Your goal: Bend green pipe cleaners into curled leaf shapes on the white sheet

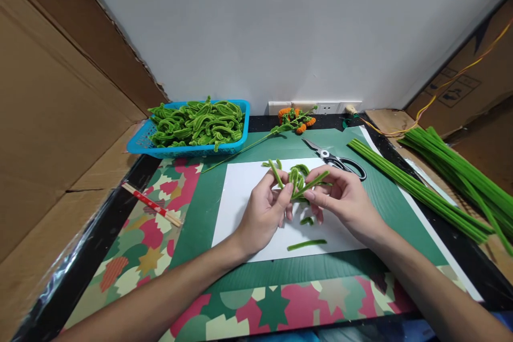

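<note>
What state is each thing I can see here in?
Left hand: pinching fuzzy green strips
Right hand: pinching the same strips
Blue basket: heaped with bent green pieces
Scissors: lying flat, partly hidden
Orange-flowered stem: lying down
Chopsticks: in red wrapper, ends bare
Long green strips: straight, in two groups
White paper: flat, short pieces on it
Plug: in wall socket

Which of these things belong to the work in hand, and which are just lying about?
Seem to belong:
- fuzzy green strips in the left hand and right hand
- straight green piece on white paper
- scissors, beyond the right hand
- long green stems
- blue basket of green loops

Probably just lying about:
- chopsticks in a red wrapper
- yellow cord
</note>
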{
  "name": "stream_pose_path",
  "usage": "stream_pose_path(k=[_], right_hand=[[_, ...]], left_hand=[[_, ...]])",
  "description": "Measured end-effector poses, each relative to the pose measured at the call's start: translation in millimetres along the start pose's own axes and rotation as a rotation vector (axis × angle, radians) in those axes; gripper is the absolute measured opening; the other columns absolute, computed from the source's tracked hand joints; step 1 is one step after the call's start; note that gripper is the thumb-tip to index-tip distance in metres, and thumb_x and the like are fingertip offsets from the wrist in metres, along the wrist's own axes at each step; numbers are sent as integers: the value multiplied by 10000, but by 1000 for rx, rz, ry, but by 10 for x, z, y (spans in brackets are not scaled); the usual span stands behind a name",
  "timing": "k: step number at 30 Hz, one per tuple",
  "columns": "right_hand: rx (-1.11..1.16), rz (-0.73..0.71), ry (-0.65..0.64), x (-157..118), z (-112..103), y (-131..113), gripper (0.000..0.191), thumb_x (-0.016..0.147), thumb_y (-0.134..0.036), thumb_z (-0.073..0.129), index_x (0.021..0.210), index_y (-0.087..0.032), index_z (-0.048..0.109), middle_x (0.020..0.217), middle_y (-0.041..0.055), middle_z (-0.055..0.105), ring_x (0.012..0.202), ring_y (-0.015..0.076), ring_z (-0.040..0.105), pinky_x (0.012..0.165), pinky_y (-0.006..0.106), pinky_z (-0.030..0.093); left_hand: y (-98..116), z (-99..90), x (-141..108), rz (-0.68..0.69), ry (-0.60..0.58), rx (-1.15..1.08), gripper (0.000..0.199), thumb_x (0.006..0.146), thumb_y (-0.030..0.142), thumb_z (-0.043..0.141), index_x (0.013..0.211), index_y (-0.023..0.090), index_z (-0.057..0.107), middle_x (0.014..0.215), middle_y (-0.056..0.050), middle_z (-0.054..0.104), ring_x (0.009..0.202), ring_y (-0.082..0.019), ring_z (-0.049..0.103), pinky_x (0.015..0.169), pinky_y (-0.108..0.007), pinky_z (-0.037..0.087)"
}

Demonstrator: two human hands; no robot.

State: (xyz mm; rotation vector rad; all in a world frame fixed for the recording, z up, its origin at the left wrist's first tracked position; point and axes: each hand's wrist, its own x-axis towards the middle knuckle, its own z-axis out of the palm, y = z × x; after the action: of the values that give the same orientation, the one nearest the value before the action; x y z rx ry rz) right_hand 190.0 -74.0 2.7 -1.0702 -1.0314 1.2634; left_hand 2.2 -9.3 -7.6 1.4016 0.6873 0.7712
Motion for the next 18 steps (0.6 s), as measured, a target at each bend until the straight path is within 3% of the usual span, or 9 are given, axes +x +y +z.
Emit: stream_pose_path(k=[4, 9, 14, 18], right_hand=[[32, -34, 37, 30, -15, 16, 293, 803, -391, 950, 937, -206, 766, 727, 10, 724, 609, 173, 700, 552, 300, 647], [49, -33, 116, 43, 20, 6, 321, 792, -434, 948, 953, -196, 803, 853, 32, 753, 637, 174, 721, 522, 292, 640], [8, -43, 170, 14, 25, -2, 372, 852, -451, 895, 1091, -196, 768, 864, 39, 786, 482, 131, 647, 464, 284, 570], [-175, -90, 190, -1, 15, 29, 295, 944, -425, 785, 1127, -193, 782, 841, 35, 764, 463, 105, 558, 447, 271, 477]], left_hand=[[-26, -1, 19, 16, 13, -43, 325, 1003, 459, 731, 1102, 232, 521, 899, 46, 590, 489, -69, 618, 353, -160, 412], [-14, -8, 12, -34, -71, -2, 327, 1016, 443, 720, 1171, 182, 599, 642, 52, 605, 454, -80, 533, 397, -159, 415], [19, 5, -13, -41, -92, 24, 307, 1050, 472, 660, 1106, 172, 620, 659, 46, 588, 480, -79, 541, 410, -163, 404], [20, 13, -25, -35, -153, 54, 311, 1060, 474, 641, 1127, 170, 614, 712, 37, 597, 524, -80, 548, 449, -176, 420]])
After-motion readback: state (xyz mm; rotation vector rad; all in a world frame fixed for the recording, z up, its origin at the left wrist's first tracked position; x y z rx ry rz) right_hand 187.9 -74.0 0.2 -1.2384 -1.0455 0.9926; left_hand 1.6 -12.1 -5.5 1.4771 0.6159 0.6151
